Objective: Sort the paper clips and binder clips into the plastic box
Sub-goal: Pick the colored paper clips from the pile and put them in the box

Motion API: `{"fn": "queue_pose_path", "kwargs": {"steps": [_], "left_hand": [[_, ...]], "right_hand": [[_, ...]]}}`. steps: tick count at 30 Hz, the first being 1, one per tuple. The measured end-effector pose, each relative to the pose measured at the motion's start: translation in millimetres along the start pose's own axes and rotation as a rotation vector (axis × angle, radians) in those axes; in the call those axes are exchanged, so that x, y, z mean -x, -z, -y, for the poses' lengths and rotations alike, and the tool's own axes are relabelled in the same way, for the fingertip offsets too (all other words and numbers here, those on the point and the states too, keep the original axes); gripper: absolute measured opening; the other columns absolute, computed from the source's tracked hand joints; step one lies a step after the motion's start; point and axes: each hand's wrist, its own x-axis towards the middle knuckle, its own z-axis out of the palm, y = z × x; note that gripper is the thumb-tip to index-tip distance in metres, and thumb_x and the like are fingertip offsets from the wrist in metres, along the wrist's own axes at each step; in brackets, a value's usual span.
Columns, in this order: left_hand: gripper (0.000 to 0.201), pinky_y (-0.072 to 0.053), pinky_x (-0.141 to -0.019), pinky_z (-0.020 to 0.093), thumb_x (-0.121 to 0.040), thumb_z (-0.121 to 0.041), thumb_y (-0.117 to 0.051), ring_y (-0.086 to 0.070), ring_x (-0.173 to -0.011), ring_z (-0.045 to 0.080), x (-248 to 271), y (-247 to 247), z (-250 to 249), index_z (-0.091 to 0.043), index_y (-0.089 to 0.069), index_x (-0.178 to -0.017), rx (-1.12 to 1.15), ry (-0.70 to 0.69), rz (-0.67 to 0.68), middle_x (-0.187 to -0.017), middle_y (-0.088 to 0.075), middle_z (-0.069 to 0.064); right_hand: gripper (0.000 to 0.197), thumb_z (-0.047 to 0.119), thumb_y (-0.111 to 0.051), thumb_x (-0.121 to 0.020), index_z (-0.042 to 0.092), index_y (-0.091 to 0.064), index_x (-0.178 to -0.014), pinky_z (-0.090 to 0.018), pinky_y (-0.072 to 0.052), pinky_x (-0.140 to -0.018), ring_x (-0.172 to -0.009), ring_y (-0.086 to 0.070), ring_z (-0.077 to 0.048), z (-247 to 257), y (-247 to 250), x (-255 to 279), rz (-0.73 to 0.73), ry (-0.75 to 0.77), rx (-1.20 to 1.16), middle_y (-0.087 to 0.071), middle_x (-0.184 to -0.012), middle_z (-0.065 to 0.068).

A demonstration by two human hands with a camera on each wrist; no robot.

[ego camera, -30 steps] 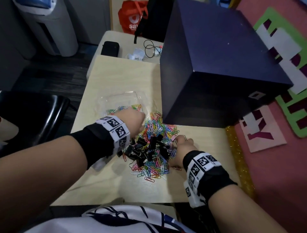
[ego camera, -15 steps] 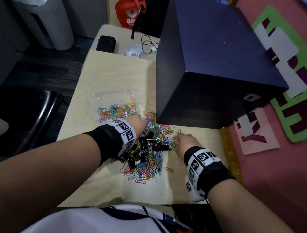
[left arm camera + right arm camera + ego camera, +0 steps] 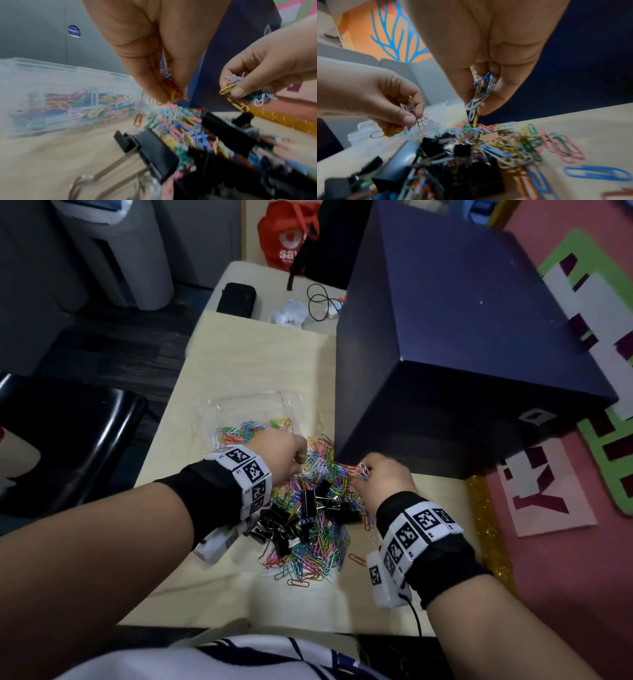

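Observation:
A heap of coloured paper clips (image 3: 308, 549) mixed with black binder clips (image 3: 308, 505) lies on the pale table (image 3: 239, 350). Behind it stands the clear plastic box (image 3: 246, 405), holding coloured paper clips (image 3: 72, 102). My left hand (image 3: 291, 457) hovers over the heap's far left edge, beside the box, and pinches several paper clips (image 3: 173, 92). My right hand (image 3: 373, 474) is at the heap's far right and pinches a bunch of paper clips (image 3: 481, 94). Both bunches hang just above the heap.
A large dark blue box (image 3: 462, 354) stands close behind and right of the heap. At the table's far end lie a black case (image 3: 236, 297), crumpled white paper (image 3: 291, 314) and a cable (image 3: 320, 302). A black chair (image 3: 68, 440) stands left. A gold glitter strip (image 3: 486, 525) edges the table's right side.
My right hand has moved up and away from me to the heap's far side, and paper clips now show in its pinch. My left hand has stayed by the box. The head view shifted.

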Motion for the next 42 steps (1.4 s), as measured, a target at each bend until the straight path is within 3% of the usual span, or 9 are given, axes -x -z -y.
{"fn": "queue_pose_path", "kwargs": {"steps": [7, 12, 17, 20, 26, 30, 34, 39, 42], "left_hand": [[0.015, -0.044, -0.08, 0.026, -0.087, -0.025, -0.066, -0.061, -0.093, 0.02, 9.2, 37.9, 33.0, -0.018, -0.066, -0.1, 0.067, 0.049, -0.245, -0.101, -0.068, 0.002], [0.036, -0.044, -0.089, 0.034, -0.091, -0.028, -0.058, -0.056, -0.11, 0.026, 12.8, 40.1, 63.8, -0.023, -0.055, -0.126, -0.06, 0.174, -0.083, -0.123, -0.056, 0.006], [0.023, -0.047, -0.086, 0.035, -0.093, -0.026, -0.051, -0.058, -0.1, 0.024, 30.3, 24.4, 64.1, -0.019, -0.061, -0.112, -0.101, 0.141, -0.02, -0.109, -0.062, 0.005], [0.025, -0.046, -0.084, 0.033, -0.092, -0.014, -0.049, -0.059, -0.101, 0.023, 39.8, 11.9, 61.6, -0.02, -0.06, -0.114, -0.113, 0.077, -0.007, -0.112, -0.062, 0.002], [0.029, -0.045, -0.086, 0.033, -0.092, -0.011, -0.048, -0.058, -0.106, 0.024, 52.6, 0.8, 61.9, -0.022, -0.059, -0.117, -0.128, 0.031, 0.008, -0.116, -0.06, 0.002], [0.026, -0.044, -0.084, 0.033, -0.091, -0.012, -0.047, -0.058, -0.105, 0.025, 57.0, 0.0, 67.1, -0.023, -0.06, -0.11, -0.131, 0.025, -0.013, -0.113, -0.06, 0.003], [0.023, -0.043, -0.081, 0.032, -0.089, -0.01, -0.047, -0.058, -0.102, 0.025, 58.9, 0.1, 74.2, -0.021, -0.061, -0.104, -0.11, 0.054, -0.017, -0.11, -0.06, 0.002], [0.02, -0.044, -0.079, 0.033, -0.089, -0.01, -0.048, -0.058, -0.098, 0.025, 55.2, 4.8, 80.5, -0.02, -0.061, -0.1, -0.119, 0.077, -0.021, -0.106, -0.061, 0.002], [0.019, -0.048, -0.08, 0.035, -0.088, -0.01, -0.049, -0.058, -0.097, 0.024, 48.9, 7.5, 81.6, -0.021, -0.06, -0.098, -0.122, 0.101, -0.026, -0.104, -0.062, 0.002]], "right_hand": [[0.025, 0.032, -0.065, -0.089, 0.02, -0.059, -0.11, -0.029, -0.046, -0.08, -0.099, -0.059, -0.023, 30.5, -3.2, 1.2, 0.004, 0.062, -0.12, -0.064, -0.106, -0.003], [0.034, 0.033, -0.063, -0.09, 0.018, -0.056, -0.12, -0.025, -0.04, -0.074, -0.089, -0.055, -0.02, 41.4, -10.0, 1.1, 0.044, 0.084, -0.133, -0.061, -0.103, -0.003], [0.042, 0.035, -0.065, -0.089, 0.015, -0.055, -0.126, -0.028, -0.044, -0.086, -0.108, -0.058, -0.024, 50.3, -12.3, -0.8, 0.033, 0.108, -0.21, -0.061, -0.122, -0.005], [0.042, 0.036, -0.066, -0.087, 0.012, -0.059, -0.121, -0.028, -0.046, -0.08, -0.089, -0.064, -0.02, 62.9, -13.7, -3.5, -0.017, 0.132, -0.305, -0.065, -0.116, -0.005], [0.034, 0.037, -0.064, -0.086, 0.019, -0.062, -0.114, -0.041, -0.053, -0.091, -0.098, -0.065, -0.024, 100.7, -27.5, -9.4, -0.002, 0.174, -0.557, -0.062, -0.106, -0.002], [0.034, 0.029, -0.049, -0.095, 0.018, -0.055, -0.127, -0.028, -0.041, -0.097, -0.112, -0.058, -0.021, 101.9, -28.3, -17.6, -0.061, 0.199, -0.33, -0.06, -0.124, -0.002], [0.035, 0.018, -0.044, -0.095, 0.013, -0.049, -0.13, -0.033, -0.041, -0.097, -0.118, -0.052, -0.03, 82.4, -36.9, -28.4, -0.047, 0.164, -0.01, -0.048, -0.134, -0.012], [0.074, 0.055, -0.056, -0.086, 0.026, -0.024, -0.147, -0.051, -0.028, -0.11, -0.144, -0.017, -0.028, 58.7, -58.0, -21.7, 0.141, 0.257, 0.282, -0.008, -0.16, -0.002], [0.059, 0.052, -0.057, -0.086, 0.03, -0.037, -0.137, -0.052, -0.036, -0.105, -0.137, -0.025, -0.03, 53.1, -62.6, -11.7, 0.099, 0.283, 0.307, -0.022, -0.154, -0.002]]}}
